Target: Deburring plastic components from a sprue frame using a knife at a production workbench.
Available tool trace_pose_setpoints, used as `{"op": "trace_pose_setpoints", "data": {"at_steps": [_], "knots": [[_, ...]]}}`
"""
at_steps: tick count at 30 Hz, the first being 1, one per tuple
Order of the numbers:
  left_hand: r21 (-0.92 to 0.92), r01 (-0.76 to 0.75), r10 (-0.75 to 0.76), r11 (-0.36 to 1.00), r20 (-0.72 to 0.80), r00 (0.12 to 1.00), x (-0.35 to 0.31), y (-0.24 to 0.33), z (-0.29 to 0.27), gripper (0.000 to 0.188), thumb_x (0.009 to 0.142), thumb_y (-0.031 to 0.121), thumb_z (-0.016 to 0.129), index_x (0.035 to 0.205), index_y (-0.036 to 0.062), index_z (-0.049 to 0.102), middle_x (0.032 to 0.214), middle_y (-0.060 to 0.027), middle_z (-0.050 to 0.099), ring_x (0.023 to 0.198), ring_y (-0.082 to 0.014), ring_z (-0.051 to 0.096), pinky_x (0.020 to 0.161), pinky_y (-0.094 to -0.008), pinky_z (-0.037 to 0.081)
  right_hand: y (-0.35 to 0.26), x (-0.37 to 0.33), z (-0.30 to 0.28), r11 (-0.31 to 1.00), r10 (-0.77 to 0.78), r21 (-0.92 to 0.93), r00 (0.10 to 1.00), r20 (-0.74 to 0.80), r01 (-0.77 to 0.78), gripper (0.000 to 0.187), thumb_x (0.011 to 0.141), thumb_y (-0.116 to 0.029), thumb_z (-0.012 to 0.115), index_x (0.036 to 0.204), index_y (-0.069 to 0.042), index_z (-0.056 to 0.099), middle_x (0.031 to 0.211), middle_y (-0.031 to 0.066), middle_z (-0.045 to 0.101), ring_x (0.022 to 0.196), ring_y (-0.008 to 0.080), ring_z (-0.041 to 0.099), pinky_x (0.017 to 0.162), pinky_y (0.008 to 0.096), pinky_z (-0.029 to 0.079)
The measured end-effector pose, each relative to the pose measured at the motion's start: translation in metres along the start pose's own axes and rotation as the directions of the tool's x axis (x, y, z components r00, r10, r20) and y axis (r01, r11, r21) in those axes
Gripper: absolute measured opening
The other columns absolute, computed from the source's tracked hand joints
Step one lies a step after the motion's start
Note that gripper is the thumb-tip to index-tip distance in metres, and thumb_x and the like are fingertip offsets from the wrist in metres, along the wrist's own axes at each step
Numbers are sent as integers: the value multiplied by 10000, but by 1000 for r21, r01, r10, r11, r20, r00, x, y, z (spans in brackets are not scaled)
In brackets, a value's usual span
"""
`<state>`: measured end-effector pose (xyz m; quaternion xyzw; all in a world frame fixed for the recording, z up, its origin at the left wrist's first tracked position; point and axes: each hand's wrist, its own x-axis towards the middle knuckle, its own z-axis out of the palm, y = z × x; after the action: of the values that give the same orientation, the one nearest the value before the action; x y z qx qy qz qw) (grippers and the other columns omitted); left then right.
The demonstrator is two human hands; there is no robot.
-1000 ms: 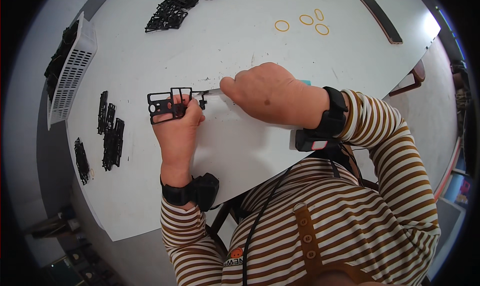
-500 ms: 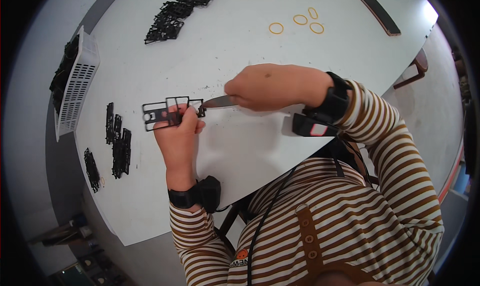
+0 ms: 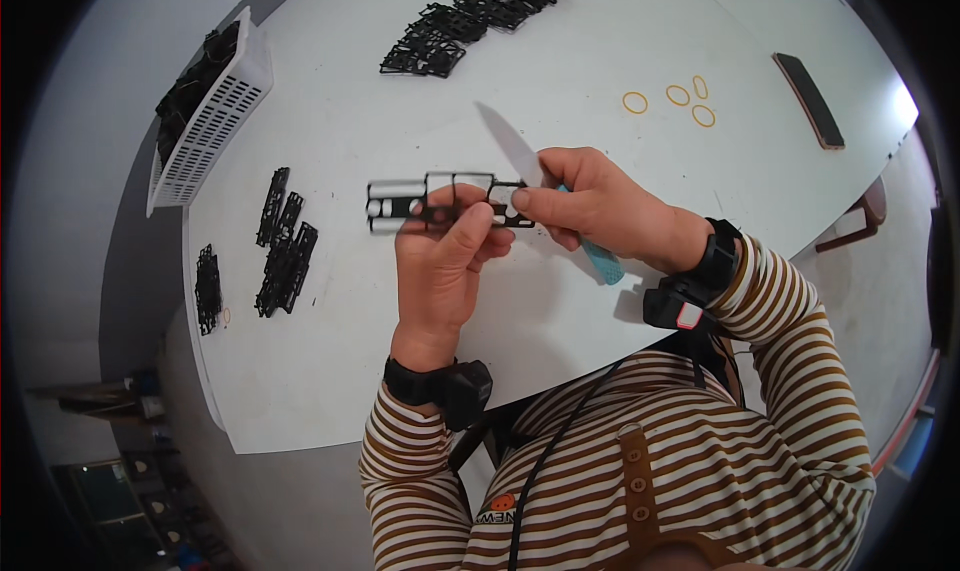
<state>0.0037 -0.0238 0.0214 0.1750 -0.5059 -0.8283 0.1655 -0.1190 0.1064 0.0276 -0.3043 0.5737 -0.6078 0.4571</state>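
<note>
Nearest, brown-and-white striped sleeves point(image 3: 800, 341) lead to black wrist straps point(image 3: 720, 266), the forearms angled inward from either side. The left hand point(image 3: 437, 261), palm turned up, is clamped with thumb over fingers on a thin black frame point(image 3: 398, 209), apparently plastic, all slim bars, rectangular openings and round holes; its left end is blurred. The right hand point(image 3: 610, 206) has come in against the frame's right end, thumb pressing there, whereas half a second ago it stood off to the right with the blade reaching that end. It is closed round a knife point(image 3: 512, 149), whose smooth grey blade now slants up and away from the frame, the textured teal handle showing below the fist. Left of the hands, ridged stacks of black parts point(image 3: 284, 271) lie on the smooth white table point(image 3: 330, 391). Farther off are a slotted white basket point(image 3: 215, 121), yellow rings point(image 3: 635, 103), a dark flat phone point(image 3: 809, 101) and a jagged black pile point(image 3: 430, 41).
</note>
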Motion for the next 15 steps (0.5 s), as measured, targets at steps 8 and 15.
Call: {"op": "trace_pose_setpoints", "data": {"at_steps": [8,15], "knots": [[-40,-285,269,958,-229,936,-2,12,-10,145,867,184,531,828,47,502,701,-26,527,513,-66,456,465,-194,374,-2,-6,15,991,129,18,989,75,-131,167,849,-192,560,806,-36,522,601,5,535,470,52,474,462,182,392],[37,-237,240,971,-170,956,-4,18,-9,142,874,172,501,804,50,482,681,-17,497,504,-53,406,461,-180,337,1,-8,14,999,33,37,994,103,-37,150,850,-173,562,829,-33,514,607,14,546,479,55,489,464,185,393]]}}
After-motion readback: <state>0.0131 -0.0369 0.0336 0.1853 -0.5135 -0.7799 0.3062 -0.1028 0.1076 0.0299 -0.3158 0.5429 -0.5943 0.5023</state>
